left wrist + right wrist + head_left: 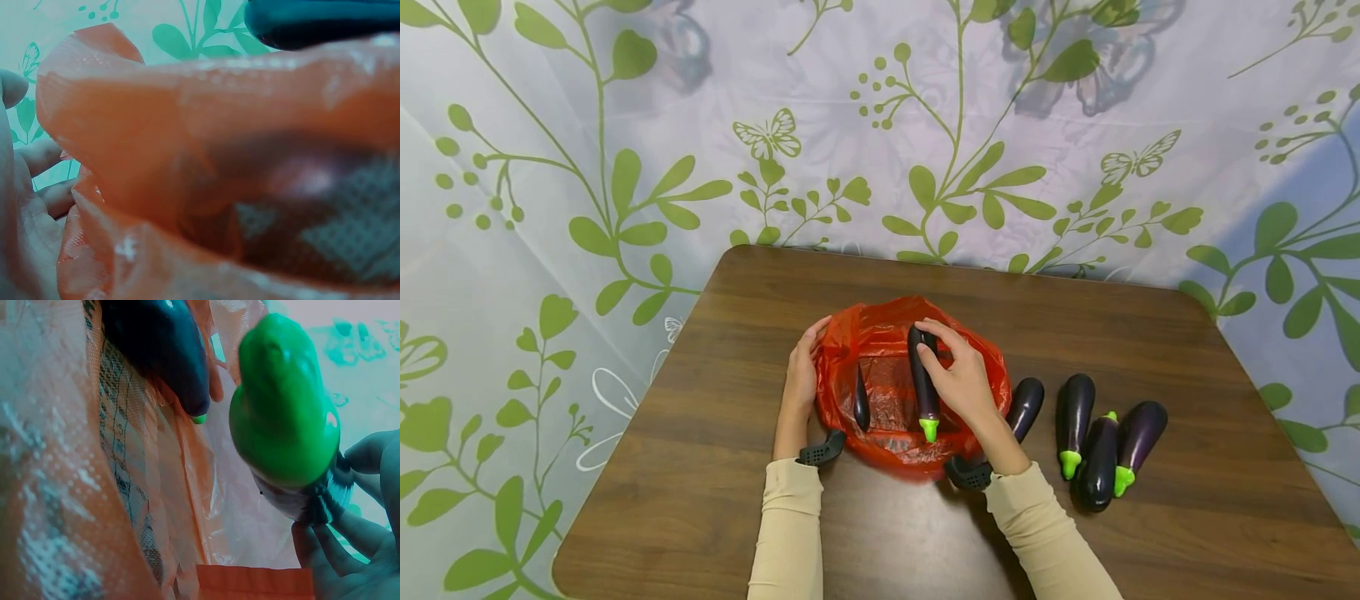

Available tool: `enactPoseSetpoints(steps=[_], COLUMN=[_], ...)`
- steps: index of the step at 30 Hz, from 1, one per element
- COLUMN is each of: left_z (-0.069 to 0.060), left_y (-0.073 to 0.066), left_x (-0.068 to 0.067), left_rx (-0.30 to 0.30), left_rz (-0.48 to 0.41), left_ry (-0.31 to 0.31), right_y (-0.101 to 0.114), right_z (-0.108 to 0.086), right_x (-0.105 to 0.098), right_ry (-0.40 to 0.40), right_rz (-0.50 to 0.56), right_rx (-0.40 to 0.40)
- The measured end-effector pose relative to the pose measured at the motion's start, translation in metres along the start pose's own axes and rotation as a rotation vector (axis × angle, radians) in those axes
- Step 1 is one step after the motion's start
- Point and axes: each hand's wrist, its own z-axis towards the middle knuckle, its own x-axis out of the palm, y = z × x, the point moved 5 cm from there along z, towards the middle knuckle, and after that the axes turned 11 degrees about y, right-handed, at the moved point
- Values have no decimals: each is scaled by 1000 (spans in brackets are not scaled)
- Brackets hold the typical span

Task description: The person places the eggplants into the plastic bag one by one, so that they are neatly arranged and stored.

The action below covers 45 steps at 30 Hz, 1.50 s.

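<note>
I see the eggplant [924,375] over the open red bag [835,375], my right hand [962,375] pinching it between thumb and fingers. My left hand [802,375] rests relaxed fingers against the bag's side. The green stem [929,428] could snag the thin near rim, folding it inward. Four more eggplants [1099,471] limit room rightward; the worktop [677,467] lies open leftward.
</note>
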Motion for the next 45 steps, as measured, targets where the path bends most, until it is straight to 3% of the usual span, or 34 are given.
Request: enactPoseSetpoints(steps=[33,45], left_z=[-1,0], left_y=[-1,-3], left_x=[-1,1], left_rx=[-5,11], left_rz=[-7,2], left_ry=[-2,-11], right_y=[0,-8], right_z=[7,9], right_x=[38,52], right_ry=[223,316], right_rz=[-61,-22], right_rx=[36,50])
